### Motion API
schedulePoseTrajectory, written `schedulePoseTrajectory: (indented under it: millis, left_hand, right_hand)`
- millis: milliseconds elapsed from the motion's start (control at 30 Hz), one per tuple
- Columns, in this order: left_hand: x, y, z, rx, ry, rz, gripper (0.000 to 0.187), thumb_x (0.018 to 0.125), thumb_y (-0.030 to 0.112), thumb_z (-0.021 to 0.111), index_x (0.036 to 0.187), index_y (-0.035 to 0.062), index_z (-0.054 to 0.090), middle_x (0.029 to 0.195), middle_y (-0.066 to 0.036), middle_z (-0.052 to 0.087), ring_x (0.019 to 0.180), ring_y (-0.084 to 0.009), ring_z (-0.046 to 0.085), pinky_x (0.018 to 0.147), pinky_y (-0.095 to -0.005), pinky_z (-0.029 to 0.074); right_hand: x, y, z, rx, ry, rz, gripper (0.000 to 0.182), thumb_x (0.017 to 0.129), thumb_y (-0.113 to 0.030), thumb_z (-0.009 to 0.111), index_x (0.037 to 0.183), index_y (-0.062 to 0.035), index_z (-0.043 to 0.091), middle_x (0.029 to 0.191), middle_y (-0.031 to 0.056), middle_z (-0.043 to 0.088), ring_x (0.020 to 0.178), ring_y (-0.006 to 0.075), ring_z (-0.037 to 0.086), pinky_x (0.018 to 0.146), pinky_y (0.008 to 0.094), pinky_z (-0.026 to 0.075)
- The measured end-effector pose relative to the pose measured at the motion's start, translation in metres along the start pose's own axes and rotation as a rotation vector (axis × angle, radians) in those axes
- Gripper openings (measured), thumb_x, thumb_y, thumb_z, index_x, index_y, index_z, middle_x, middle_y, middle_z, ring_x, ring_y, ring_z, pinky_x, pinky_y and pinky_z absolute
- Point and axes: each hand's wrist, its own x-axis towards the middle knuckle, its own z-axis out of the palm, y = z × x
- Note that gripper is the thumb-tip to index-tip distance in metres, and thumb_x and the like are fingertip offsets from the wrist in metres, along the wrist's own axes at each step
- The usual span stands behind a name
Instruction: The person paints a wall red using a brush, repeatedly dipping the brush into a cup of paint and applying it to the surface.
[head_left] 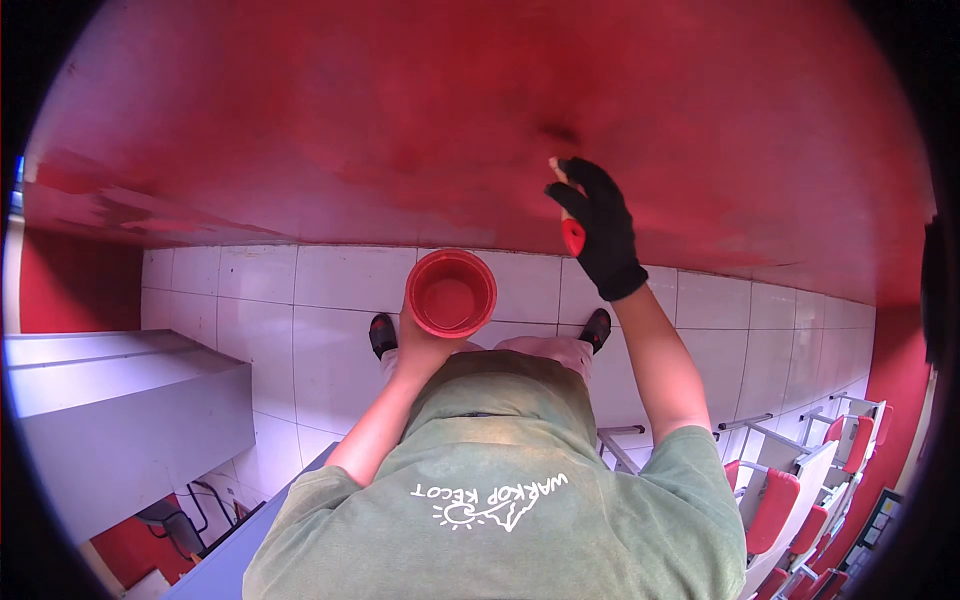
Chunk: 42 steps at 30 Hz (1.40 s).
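My left hand [424, 346] is closed around a red cup [451, 292] that holds red paint at its bottom. The cup is held upright in front of my waist, its mouth facing up at the camera. In a black glove, my right hand [605, 222] grips a paintbrush [573, 237] with a red handle end and a pale wooden part showing between the fingers. The brush's dark, blurred bristles are at the red wall [400, 140], which looks glossy and streaky around them.
White floor tiles [350, 275] run along the foot of the wall. A grey counter [140, 440] stands at the left. Red-and-white chairs [770, 510] are stacked at the right. My feet in dark sandals [597, 328] are close to the wall.
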Motion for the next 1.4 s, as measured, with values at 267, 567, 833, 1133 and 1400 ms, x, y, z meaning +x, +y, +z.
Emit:
schedulePoseTrajectory:
  millis: [267,567,833,1133,1400]
  left_hand:
    - [0.002,-0.004,0.001,-0.032,0.017,-0.013,0.074,0.057,0.016,0.085,0.119,0.0053,0.046,0.114,-0.011,0.056,0.105,-0.0227,0.055,0.087,-0.0340,0.046]
    - [0.006,-0.001,-0.001,-0.032,0.028,0.005,0.074,0.058,0.015,0.085,0.119,0.0056,0.046,0.115,-0.010,0.055,0.106,-0.0222,0.054,0.088,-0.0348,0.046]
    - [0.006,-0.007,-0.003,-0.029,0.038,0.012,0.075,0.057,0.016,0.085,0.120,0.0052,0.045,0.115,-0.011,0.055,0.107,-0.0228,0.054,0.088,-0.0344,0.045]
    - [0.008,-0.001,-0.002,-0.038,0.029,-0.008,0.076,0.057,0.015,0.085,0.121,0.0050,0.045,0.116,-0.010,0.055,0.107,-0.0222,0.054,0.089,-0.0338,0.045]
    - [0.005,-0.004,-0.004,-0.044,0.011,-0.001,0.075,0.058,0.015,0.085,0.120,0.0050,0.046,0.115,-0.010,0.056,0.106,-0.0218,0.054,0.088,-0.0338,0.045]
  right_hand:
    - [-0.007,-0.005,0.009,-0.190,0.199,-0.097,0.028,0.069,-0.008,0.065,0.097,-0.0115,0.065,0.114,0.0137,0.056,0.110,0.0366,0.050,0.092,0.0454,0.042]
    - [-0.056,0.054,0.089,-0.272,-0.059,-0.133,0.022,0.071,-0.010,0.063,0.093,-0.0098,0.062,0.117,0.0136,0.053,0.112,0.0354,0.048,0.093,0.0450,0.041]
    - [-0.068,0.035,0.102,0.113,-0.272,0.292,0.024,0.080,-0.015,0.059,0.101,-0.0024,0.060,0.110,0.0160,0.056,0.108,0.0332,0.051,0.091,0.0421,0.042]
    - [-0.035,0.007,0.061,0.005,-0.003,-0.016,0.021,0.074,-0.005,0.061,0.095,-0.0067,0.063,0.110,0.0139,0.057,0.103,0.0319,0.054,0.087,0.0400,0.044]
    - [-0.024,0.027,0.072,0.174,-0.104,0.052,0.023,0.073,0.000,0.060,0.094,-0.0064,0.063,0.109,0.0129,0.058,0.102,0.0299,0.055,0.086,0.0372,0.046]
